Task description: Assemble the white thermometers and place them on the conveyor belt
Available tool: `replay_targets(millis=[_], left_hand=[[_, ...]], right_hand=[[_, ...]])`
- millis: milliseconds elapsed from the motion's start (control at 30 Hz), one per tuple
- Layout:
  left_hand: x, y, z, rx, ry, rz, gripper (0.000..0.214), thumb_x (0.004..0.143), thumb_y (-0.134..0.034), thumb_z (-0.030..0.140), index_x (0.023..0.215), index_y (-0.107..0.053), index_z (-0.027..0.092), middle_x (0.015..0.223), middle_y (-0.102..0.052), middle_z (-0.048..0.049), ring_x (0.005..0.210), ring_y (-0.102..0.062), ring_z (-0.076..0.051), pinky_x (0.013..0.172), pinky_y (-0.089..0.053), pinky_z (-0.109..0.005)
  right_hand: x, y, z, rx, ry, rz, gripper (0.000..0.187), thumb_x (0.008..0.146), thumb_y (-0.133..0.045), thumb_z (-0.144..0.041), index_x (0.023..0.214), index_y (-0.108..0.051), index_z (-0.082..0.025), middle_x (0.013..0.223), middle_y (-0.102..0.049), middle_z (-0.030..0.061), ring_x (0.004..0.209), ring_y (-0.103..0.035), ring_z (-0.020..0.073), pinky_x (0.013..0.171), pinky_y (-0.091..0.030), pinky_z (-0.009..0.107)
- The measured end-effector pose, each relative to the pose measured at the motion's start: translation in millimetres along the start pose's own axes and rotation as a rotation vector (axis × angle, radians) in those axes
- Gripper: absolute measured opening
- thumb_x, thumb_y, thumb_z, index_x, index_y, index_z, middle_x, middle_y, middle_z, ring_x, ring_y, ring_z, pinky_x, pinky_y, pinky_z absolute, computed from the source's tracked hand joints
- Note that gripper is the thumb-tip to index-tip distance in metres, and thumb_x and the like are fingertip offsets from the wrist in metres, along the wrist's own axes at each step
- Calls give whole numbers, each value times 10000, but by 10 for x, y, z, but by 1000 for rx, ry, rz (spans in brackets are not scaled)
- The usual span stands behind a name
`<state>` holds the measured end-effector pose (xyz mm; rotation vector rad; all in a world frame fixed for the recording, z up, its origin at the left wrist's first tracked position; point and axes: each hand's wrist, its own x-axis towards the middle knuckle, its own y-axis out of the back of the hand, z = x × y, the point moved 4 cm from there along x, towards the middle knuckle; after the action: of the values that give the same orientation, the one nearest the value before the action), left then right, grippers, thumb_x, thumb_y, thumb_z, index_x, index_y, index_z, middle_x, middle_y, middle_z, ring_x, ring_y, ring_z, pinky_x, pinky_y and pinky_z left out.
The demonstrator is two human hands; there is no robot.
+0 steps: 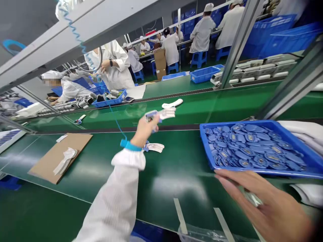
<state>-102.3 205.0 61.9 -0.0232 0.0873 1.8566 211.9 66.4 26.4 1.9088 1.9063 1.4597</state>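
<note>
My left hand (144, 131) is raised over the green conveyor belt (176, 168), shut on a small white and blue plastic part (153, 116). A blue wrist strap (130, 145) circles that wrist, with a blue coiled cord (78, 38) rising from it. A similar part (153, 146) lies on the belt below the hand. My right hand (262, 201) is open at the lower right, just in front of a blue plastic tray (239, 123) holding several blue oval parts with metal centres. A blurred silver glint shows on that hand.
A cardboard sheet (59, 158) with a white item lies on the belt at the left. A white-sleeved co-worker (113, 65) stands beyond a second belt, beside a blue crate (109, 101). More workers in white sit further back, with blue bins and cardboard boxes.
</note>
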Motion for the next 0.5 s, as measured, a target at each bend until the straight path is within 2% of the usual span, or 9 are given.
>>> replay_targets(millis=[33, 100, 167, 233, 367, 433, 500], left_hand=[[-292, -61, -35, 26, -26, -57, 337, 808, -837, 327, 1041, -698, 128, 772, -654, -27, 616, -565, -114, 593, -448, -242], [-853, -234, -137, 159, -152, -225, 279, 824, -816, 329, 1007, -709, 147, 894, -693, -43, 788, -610, -142, 741, -474, -257], [-1297, -387, -311, 198, -151, -323, 250, 841, -793, 331, 996, -700, 157, 915, -697, -36, 832, -603, -152, 777, -463, -263], [-1592, -512, -464, 190, -100, -374, 251, 838, -790, 334, 992, -689, 163, 875, -687, -23, 792, -584, -149, 745, -448, -263], [-1867, -682, -567, 227, -90, -450, 238, 826, -801, 329, 974, -690, 180, 873, -685, -10, 767, -560, -149, 713, -419, -261], [-1921, -720, -555, 321, -150, -464, 174, 859, -763, 313, 960, -682, 197, 903, -691, -16, 795, -574, -165, 732, -414, -274], [-1938, -725, -543, 439, -221, -429, 95, 902, -698, 292, 954, -666, 219, 929, -689, -30, 823, -590, -187, 750, -406, -295]], right_hand=[[107, 22, -106, -6, 33, 2, 227, 985, -573, -464, 1096, -725, -336, 1003, -778, -42, 835, -722, 191, 752, -569, 335], [257, 38, -277, -1, 78, 1, 207, 1016, -544, -385, 1120, -706, -308, 1061, -768, -31, 932, -707, 181, 872, -535, 345], [315, 10, -370, 21, 85, -12, 190, 1024, -543, -323, 1128, -697, -283, 1096, -758, -19, 983, -687, 175, 927, -497, 350], [292, -51, -407, 31, 82, -48, 191, 1023, -553, -313, 1135, -698, -260, 1105, -751, -3, 1003, -668, 182, 938, -470, 363], [140, -131, -483, -10, 71, -151, 203, 1028, -544, -320, 965, -724, -249, 983, -738, 7, 860, -602, 187, 784, -406, 355], [80, -77, -583, -85, 112, -140, 292, 1048, -490, -282, 847, -697, -241, 869, -719, 3, 773, -557, 177, 726, -340, 353], [39, 24, -665, -177, 154, -91, 339, 1061, -446, -270, 809, -671, -233, 798, -701, 8, 727, -535, 173, 714, -303, 361]])
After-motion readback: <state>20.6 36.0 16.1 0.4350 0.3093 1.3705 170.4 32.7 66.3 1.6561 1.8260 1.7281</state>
